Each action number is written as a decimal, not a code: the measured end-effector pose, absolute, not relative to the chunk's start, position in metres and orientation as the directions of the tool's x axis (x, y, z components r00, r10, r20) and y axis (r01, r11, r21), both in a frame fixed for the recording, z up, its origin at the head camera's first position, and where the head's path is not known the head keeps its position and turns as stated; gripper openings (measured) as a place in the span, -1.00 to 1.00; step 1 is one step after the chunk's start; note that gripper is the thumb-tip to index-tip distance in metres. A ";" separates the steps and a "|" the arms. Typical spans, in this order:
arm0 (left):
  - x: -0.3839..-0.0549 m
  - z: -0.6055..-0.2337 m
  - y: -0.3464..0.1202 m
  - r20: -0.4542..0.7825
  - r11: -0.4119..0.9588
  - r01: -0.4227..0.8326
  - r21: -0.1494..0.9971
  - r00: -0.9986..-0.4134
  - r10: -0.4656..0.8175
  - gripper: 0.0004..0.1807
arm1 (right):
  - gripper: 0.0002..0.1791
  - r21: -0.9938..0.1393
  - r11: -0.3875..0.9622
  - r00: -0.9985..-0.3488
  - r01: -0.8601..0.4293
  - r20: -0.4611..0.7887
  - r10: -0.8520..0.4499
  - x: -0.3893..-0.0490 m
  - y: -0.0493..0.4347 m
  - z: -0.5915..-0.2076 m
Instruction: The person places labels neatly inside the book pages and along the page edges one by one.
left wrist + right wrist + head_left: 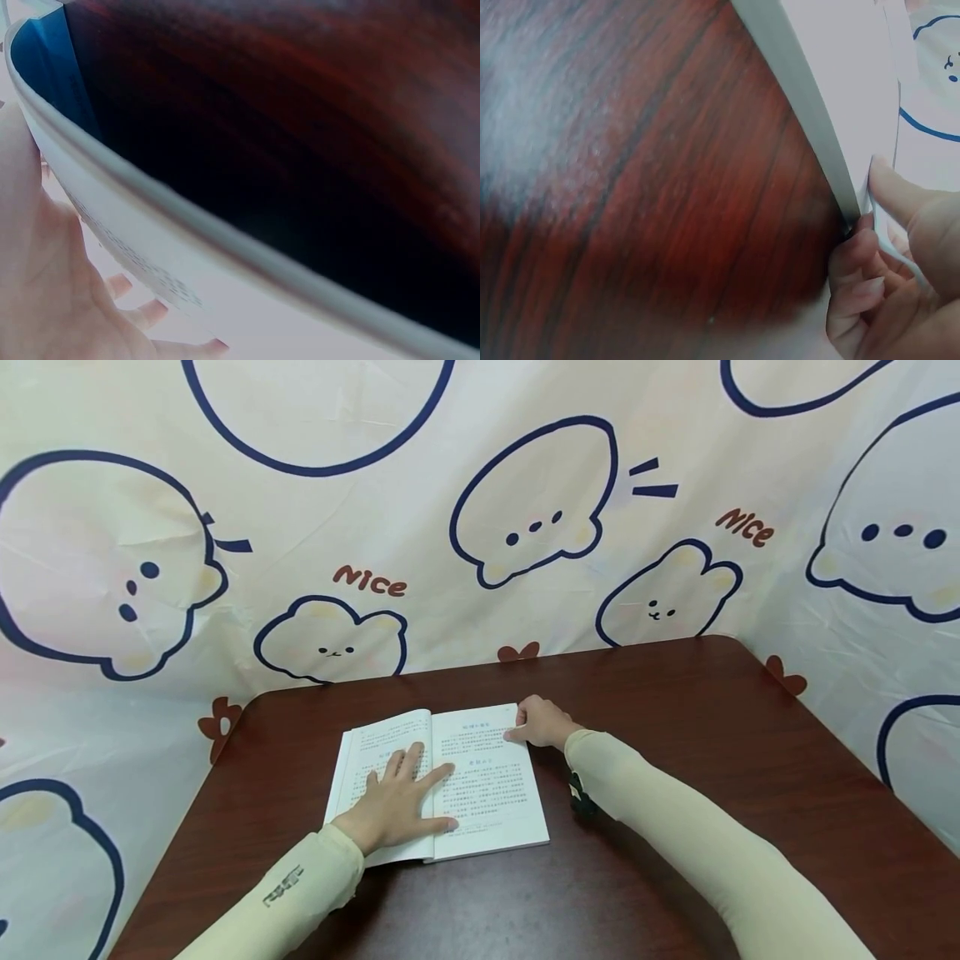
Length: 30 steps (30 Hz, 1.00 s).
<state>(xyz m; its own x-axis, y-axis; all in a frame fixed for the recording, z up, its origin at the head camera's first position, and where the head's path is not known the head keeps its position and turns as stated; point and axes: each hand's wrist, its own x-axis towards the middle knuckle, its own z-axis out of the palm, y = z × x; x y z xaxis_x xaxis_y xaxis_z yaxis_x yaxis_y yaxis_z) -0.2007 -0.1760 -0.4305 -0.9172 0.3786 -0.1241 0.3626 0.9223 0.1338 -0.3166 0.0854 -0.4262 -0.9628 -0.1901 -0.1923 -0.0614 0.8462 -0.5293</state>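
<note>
An open book [487,802] with printed text and blue headings lies on the table. My left hand [396,803] rests on its left page, fingers spread, with thumb and index finger reaching across the gutter onto the right page. In the left wrist view the left half of the book [247,281] stands off the tabletop, its blue cover [52,64] showing beneath. At the upper right corner my right hand [546,723] pinches a page. The right wrist view shows the thumb [904,196] on top and curled fingers under a thin sheet beside the page block.
The dark brown wooden table [660,693] extends around the book. A pale cloth [525,610] with cartoon outlines hangs behind and at both sides of the table. A small black item [581,797] is at the right wrist.
</note>
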 end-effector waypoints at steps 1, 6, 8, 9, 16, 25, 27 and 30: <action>-0.201 -0.431 -0.176 -0.124 0.923 0.362 0.135 -0.918 0.378 -0.07 | -0.66 -0.535 0.843 -0.962 -0.056 -0.196 -0.189 -0.316 0.085 -0.426; -0.201 -0.431 -0.177 -0.120 0.923 0.362 0.132 -0.918 0.378 -0.07 | -0.69 -0.605 0.794 -0.948 -0.057 -0.218 -0.234 -0.319 0.087 -0.427; -0.201 -0.431 -0.177 -0.116 0.922 0.364 0.133 -0.918 0.379 -0.07 | -0.72 -0.646 0.761 -0.934 -0.062 -0.232 -0.272 -0.321 0.090 -0.426; -0.201 -0.431 -0.177 -0.115 0.922 0.365 0.133 -0.918 0.380 -0.07 | -0.74 -0.667 0.743 -0.926 -0.056 -0.243 -0.288 -0.322 0.092 -0.426; -0.201 -0.429 -0.176 -0.120 0.922 0.362 0.137 -0.918 0.378 -0.07 | -0.72 -0.717 0.697 -0.903 0.005 -0.302 -0.304 -0.321 0.095 -0.418; -0.200 -0.428 -0.175 -0.139 0.923 0.352 0.158 -0.917 0.373 -0.07 | -0.65 -0.636 0.771 -0.927 0.028 -0.305 -0.218 -0.325 0.089 -0.425; -0.200 -0.428 -0.175 -0.141 0.923 0.350 0.159 -0.917 0.372 -0.07 | -0.63 -0.624 0.780 -0.935 0.036 -0.296 -0.193 -0.326 0.087 -0.427; -0.200 -0.428 -0.175 -0.140 0.923 0.351 0.156 -0.918 0.372 -0.07 | -0.60 -0.603 0.796 -0.945 0.046 -0.285 -0.161 -0.327 0.084 -0.430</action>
